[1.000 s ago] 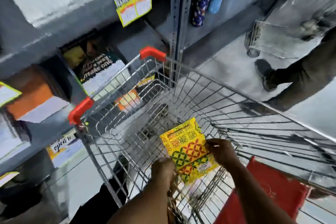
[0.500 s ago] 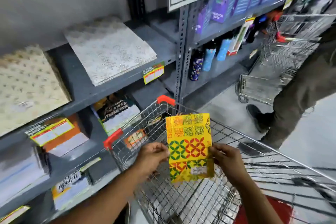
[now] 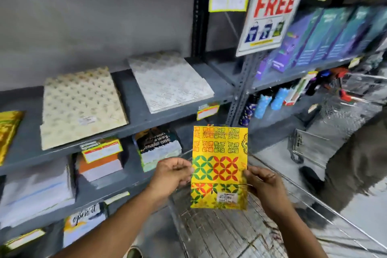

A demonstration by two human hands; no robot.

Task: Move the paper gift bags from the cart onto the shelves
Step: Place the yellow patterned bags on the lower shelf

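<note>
Pinching the yellow gift bag by its side edges, left hand and right hand have lifted it clear of the cart below; shelving is coming next.

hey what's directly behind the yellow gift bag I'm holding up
Behind the yellow gift bag, held by the left hand and right hand, are the wire cart and the grey shelf front. The bag hides the cart's near rim.

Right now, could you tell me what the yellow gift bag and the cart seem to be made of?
Yellow gift bag: apparently paper with a glossy, possibly foil finish; it lies flat, creased, with shiny highlights. Cart: bare metal wire, judging by its thin silvery grid.
</note>
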